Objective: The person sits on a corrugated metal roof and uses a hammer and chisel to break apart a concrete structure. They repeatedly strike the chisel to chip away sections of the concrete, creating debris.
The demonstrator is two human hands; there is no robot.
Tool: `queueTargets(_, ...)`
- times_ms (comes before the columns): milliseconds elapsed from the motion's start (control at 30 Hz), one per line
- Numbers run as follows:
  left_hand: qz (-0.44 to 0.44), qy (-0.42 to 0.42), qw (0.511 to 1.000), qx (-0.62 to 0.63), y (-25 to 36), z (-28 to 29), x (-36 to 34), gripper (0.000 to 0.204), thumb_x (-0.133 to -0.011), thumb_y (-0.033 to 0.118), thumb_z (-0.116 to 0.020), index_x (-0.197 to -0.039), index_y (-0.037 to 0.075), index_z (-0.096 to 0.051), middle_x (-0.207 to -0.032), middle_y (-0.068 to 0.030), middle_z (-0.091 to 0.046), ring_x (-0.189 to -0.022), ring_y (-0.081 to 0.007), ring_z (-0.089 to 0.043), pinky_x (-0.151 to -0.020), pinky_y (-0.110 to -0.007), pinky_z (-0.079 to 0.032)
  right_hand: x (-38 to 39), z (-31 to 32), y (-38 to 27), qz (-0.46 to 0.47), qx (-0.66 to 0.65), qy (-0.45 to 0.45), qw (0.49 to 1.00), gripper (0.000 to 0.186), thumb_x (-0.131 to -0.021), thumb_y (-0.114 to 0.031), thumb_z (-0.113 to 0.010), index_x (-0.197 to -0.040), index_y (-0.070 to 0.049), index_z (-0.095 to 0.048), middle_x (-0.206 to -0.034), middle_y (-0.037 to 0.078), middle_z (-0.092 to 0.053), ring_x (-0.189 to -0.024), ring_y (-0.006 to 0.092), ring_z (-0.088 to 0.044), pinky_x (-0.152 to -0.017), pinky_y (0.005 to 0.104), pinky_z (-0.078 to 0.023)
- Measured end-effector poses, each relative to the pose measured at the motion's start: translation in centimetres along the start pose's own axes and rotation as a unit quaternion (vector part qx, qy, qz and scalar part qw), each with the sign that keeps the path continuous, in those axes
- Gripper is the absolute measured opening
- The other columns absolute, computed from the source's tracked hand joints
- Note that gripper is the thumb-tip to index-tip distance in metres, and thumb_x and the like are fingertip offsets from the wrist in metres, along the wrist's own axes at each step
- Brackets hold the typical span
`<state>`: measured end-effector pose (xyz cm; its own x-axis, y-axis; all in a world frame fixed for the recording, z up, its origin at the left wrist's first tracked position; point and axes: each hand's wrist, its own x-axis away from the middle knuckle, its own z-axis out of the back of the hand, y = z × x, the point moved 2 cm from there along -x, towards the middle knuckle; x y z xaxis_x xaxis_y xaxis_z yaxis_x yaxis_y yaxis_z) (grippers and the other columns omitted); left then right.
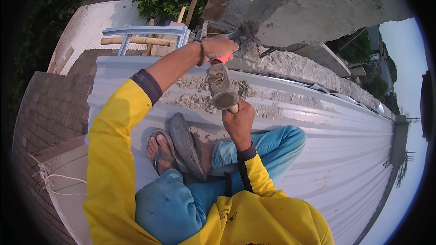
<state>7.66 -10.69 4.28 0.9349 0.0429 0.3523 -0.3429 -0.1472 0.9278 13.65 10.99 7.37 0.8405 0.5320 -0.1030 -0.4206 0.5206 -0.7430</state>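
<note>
My left hand (220,46) is stretched out to the wall and closed around a chisel with an orange-red grip (223,58). Its working end is toward the broken concrete (259,52), though the exact contact point is hard to see. My right hand (239,123) grips the wooden handle (234,108) of a club hammer. The hammer's heavy, dusty head (221,84) is just on my side of the chisel grip; I cannot tell whether they touch. Grey rubble (195,93) lies on the metal roof below both hands.
I sit cross-legged in sandals (184,140) on a ribbed metal roof (336,154). A concrete slab (327,9) overhangs at the upper right, with rebar (270,51) jutting below it. Metal framing (145,31) stands far left. A tiled roof (56,113) and white cord (45,177) lie left.
</note>
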Motion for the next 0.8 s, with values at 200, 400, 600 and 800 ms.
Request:
queueTargets(200,-0.004,0.006,0.997,0.075,-0.2,-0.5,-0.1,0.021,-0.094,0.027,-0.058,-0.09,0.007,-0.053,-0.076,-0.0015,-0.057,-0.06,-0.0083,-0.053,-0.05,-0.025,-0.05,3.5,-0.7,0.0,0.111,-0.08,-0.049,0.989,0.022,-0.081,-0.014,-0.073,-0.072,-0.004,-0.056,-0.063,0.014,-0.056,-0.056,0.035,-0.056,-0.053,0.0392,-0.045)
queueTargets(400,0.006,0.018,0.997,0.08,0.8,-1.5,0.3,0.02,-0.093,0.025,-0.058,-0.09,0.007,-0.051,-0.076,-0.0018,-0.056,-0.061,-0.0085,-0.054,-0.045,-0.027,-0.05,0.9,1.9,0.1,0.313,0.037,0.048,0.948,0.024,-0.077,-0.015,-0.076,-0.07,-0.007,-0.054,-0.061,0.012,-0.053,-0.054,0.0338,-0.056,-0.051,0.0404,-0.043)
queueTargets(600,0.016,0.028,0.995,0.097,0.5,-1.4,0.4,0.02,-0.092,0.026,-0.058,-0.089,0.007,-0.051,-0.079,-0.0034,-0.057,-0.061,-0.0094,-0.055,-0.045,-0.027,-0.051,2.4,0.1,1.5,0.063,-0.016,-0.038,0.997,0.011,-0.076,-0.009,-0.068,-0.077,-0.004,-0.059,-0.067,0.021,-0.059,-0.065,0.042,-0.061,-0.056,0.0426,-0.048)
queueTargets(800,-0.009,0.06,0.995,0.08,0.5,-2.0,-0.1,0.021,-0.091,0.026,-0.059,-0.092,0.006,-0.052,-0.081,-0.0042,-0.057,-0.061,-0.0106,-0.055,-0.048,-0.027,-0.053,2.8,3.1,-0.2,0.315,0.027,-0.006,0.949,0.017,-0.073,-0.008,-0.073,-0.074,-0.004,-0.056,-0.066,0.016,-0.058,-0.06,0.0377,-0.058,-0.055,0.0378,-0.046)
